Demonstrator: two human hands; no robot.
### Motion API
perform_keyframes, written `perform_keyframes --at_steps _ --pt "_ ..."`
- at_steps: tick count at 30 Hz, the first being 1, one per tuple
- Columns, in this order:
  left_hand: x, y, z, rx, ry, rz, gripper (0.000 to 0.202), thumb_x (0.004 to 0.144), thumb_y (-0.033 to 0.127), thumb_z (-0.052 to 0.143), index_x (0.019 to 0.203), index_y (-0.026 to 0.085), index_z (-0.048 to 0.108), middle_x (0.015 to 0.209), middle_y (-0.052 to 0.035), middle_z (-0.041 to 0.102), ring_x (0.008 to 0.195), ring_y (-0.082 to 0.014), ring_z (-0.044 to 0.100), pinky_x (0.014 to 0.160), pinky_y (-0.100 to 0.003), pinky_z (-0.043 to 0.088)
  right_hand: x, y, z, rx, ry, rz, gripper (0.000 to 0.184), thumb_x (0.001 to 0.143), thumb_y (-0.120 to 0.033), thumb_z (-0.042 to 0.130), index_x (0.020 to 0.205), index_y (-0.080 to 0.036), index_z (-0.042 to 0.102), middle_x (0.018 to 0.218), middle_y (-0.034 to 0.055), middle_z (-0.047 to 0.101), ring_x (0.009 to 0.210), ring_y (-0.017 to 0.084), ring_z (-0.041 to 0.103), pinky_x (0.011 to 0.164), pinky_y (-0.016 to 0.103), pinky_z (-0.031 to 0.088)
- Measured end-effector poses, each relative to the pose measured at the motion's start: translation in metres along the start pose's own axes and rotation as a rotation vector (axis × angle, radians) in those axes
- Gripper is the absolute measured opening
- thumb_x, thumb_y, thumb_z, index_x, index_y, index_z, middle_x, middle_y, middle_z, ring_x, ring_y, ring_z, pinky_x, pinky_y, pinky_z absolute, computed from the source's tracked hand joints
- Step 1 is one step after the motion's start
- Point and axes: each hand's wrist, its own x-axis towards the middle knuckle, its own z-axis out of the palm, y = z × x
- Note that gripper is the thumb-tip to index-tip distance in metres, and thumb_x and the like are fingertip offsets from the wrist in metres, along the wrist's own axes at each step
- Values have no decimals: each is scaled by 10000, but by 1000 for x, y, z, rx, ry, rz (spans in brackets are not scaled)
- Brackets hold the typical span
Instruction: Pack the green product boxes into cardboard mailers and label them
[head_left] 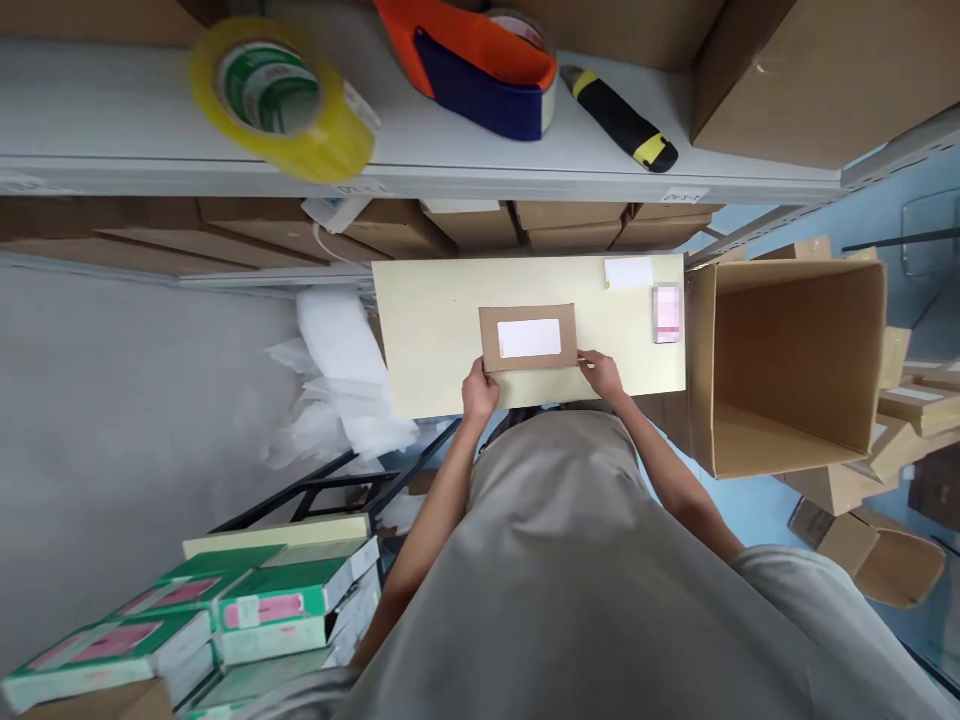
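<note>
A flat brown cardboard box with a white label on top lies on the pale yellow table. My left hand grips its near left corner, fingers closed at the edge. At the near right corner, my right hand pinches the box's edge between thumb and fingers. Toward the table's right end lie a small pink-and-white packet and a white paper slip.
On the shelf above are a yellow tape roll, an orange-and-blue tape dispenser and a utility knife. A large open carton stands right of the table. White foam wrap and green boxes are at left.
</note>
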Motion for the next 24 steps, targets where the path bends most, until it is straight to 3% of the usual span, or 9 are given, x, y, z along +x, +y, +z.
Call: perform_keyframes --at_steps 2,4,6,8,11,15,18,20,24 --pt "-3 9 1 -11 93 47 752 903 82 596 1647 179 570 1658 -179 676 1571 -354 639 1348 -518 505 17 12 -23 -4 3 -24 323 1016 -157 644 1234 -227 872 1311 108 875 1119 282 858 1060 422 691" --pt "-6 28 4 -35 198 160 757 938 119 580 1692 162 527 1752 -181 578 1659 -328 543 1412 -497 437 40 24 -53 -29 90 -22 304 1062 -233 634 1264 -199 859 1350 148 856 1145 298 840 1060 448 688" --pt "-6 59 13 -50 238 298 685 977 149 552 1661 194 562 1717 -155 613 1644 -296 556 1402 -470 454 69 37 -84 -76 202 20 348 1098 -287 584 1305 -169 838 1351 186 843 1091 303 821 987 468 697" --pt "2 99 32 -78 175 405 594 1016 164 510 1598 222 616 1645 -134 677 1511 -276 674 1289 -449 573 101 48 -113 -162 284 48 389 1113 -316 545 1323 -149 827 1355 215 826 1102 318 781 980 495 680" --pt "27 161 75 -97 24 481 474 1051 183 506 1483 217 698 1530 -129 750 1316 -262 777 1194 -439 625 147 60 -145 -322 348 66 366 1085 -298 565 1294 -160 832 1334 221 814 1250 369 703 1123 569 599" --pt "82 220 140 -95 -143 357 353 1025 164 600 1337 204 759 1484 -146 767 1173 -261 804 1097 -411 639 193 70 -164 -427 274 152 351 1077 -268 567 1289 -145 819 1290 236 814 1282 406 677 1167 632 559" --pt "122 234 179 -84 -165 166 113 979 140 667 995 207 757 1120 -116 825 1075 -281 786 1076 -434 612 215 79 -168 -424 156 177 290 1075 -237 572 1176 -165 835 1173 222 838 1217 404 714 1131 611 589" --pt "139 235 198 -120 -180 126 111 955 149 707 864 212 704 905 -82 764 959 -271 763 982 -425 614 224 85 -171 -416 89 185 265 1067 -218 585 1086 -173 845 1118 211 847 1156 390 748 1099 568 608" --pt "153 233 219 -199 -167 152 96 955 293 777 898 234 727 928 -55 758 971 -238 753 943 -371 609 233 94 -182 -346 42 79 277 1067 -235 586 1053 -178 856 1065 180 858 1134 371 781 1059 517 634"
